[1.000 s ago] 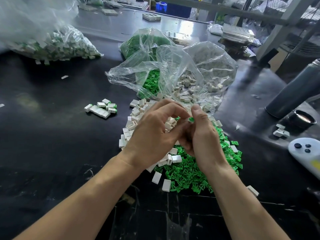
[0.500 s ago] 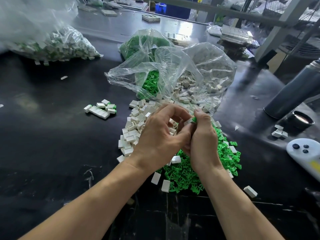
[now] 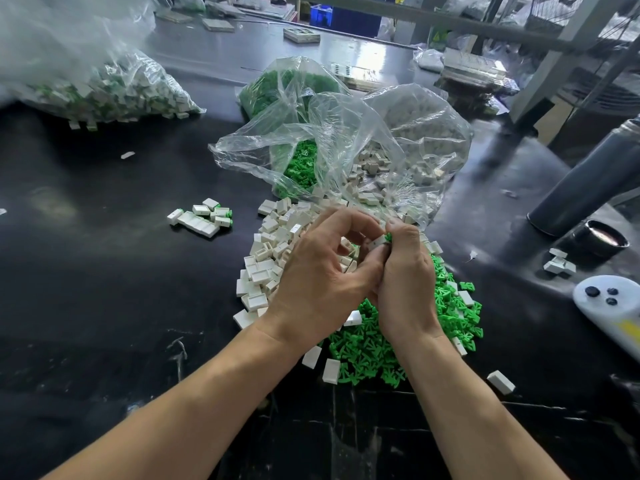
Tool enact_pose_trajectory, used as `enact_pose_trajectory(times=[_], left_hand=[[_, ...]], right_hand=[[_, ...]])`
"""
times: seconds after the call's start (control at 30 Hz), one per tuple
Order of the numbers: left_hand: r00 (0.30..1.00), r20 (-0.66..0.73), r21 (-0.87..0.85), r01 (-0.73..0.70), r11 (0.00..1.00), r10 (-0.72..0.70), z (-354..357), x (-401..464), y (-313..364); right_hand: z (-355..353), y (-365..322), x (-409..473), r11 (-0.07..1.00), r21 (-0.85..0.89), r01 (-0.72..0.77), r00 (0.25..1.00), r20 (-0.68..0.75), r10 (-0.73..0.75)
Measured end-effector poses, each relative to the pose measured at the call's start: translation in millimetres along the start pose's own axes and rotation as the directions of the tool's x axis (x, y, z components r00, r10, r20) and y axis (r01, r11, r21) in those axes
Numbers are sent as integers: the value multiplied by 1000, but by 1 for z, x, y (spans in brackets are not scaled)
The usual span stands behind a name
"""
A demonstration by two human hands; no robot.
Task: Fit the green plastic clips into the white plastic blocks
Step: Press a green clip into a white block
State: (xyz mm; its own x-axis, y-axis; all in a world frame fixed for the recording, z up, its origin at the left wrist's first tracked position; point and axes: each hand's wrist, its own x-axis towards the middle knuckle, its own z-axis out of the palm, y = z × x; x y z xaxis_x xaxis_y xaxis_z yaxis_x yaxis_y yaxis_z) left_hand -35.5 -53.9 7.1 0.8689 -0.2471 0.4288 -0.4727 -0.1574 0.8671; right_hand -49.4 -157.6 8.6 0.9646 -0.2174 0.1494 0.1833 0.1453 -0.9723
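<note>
**Clip meets block, with heaps left to do**

Forearms reach in from the near edge of the black table point(image 3: 86, 306), and both hands meet above the loose green clips point(image 3: 367, 355), the landmark for everything else here. The left hand point(image 3: 318, 282) has its fingers curled in toward the right hand; it probably steadies the piece, though what its fingertips touch is hidden. The right hand point(image 3: 405, 282) pinches a white block point(image 3: 376, 241) with a green clip point(image 3: 388, 237) showing at its end, so one fitting looks to be in hand just now.

Touching the clip heap on its left and far side lies the pile of loose white blocks point(image 3: 266, 265), none fitted as far as I can tell. Well to the left of the heap sits a small group of finished pieces point(image 3: 201, 216), white with green ends. That group is tiny beside the two loose piles, so I judge the job to be early.

Just beyond the heap, an open clear bag point(image 3: 346, 133) spills more clips and blocks. Farther off to the left, a larger bag of white-and-green pieces point(image 3: 110, 88) lies on the table; whether those are finished I cannot tell.
</note>
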Motion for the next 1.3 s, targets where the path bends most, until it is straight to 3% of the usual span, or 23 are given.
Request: enact_pose_trajectory(times=[0.37,0.9,1.1,1.23,1.3], left_hand=[[998,-18,-158,53,986,-57,0,0,3],[998,-26,-163,44,986,-49,0,0,1],[999,-24,-156,34,987,-38,-1,1,0],[999,-42,-141,24,990,-30,-6,2,-5],[999,-51,-120,4,993,-10,-9,4,-7]], right_hand=[[1,6,4,996,79,37,999,1,-37],[2,4,1,998,21,56,998,-25,-55],[1,4,0,996,-39,82,996,-42,-84],[-8,4,2,960,-258,112,987,-80,-137],[-15,2,3,952,-270,144,983,-70,-169]])
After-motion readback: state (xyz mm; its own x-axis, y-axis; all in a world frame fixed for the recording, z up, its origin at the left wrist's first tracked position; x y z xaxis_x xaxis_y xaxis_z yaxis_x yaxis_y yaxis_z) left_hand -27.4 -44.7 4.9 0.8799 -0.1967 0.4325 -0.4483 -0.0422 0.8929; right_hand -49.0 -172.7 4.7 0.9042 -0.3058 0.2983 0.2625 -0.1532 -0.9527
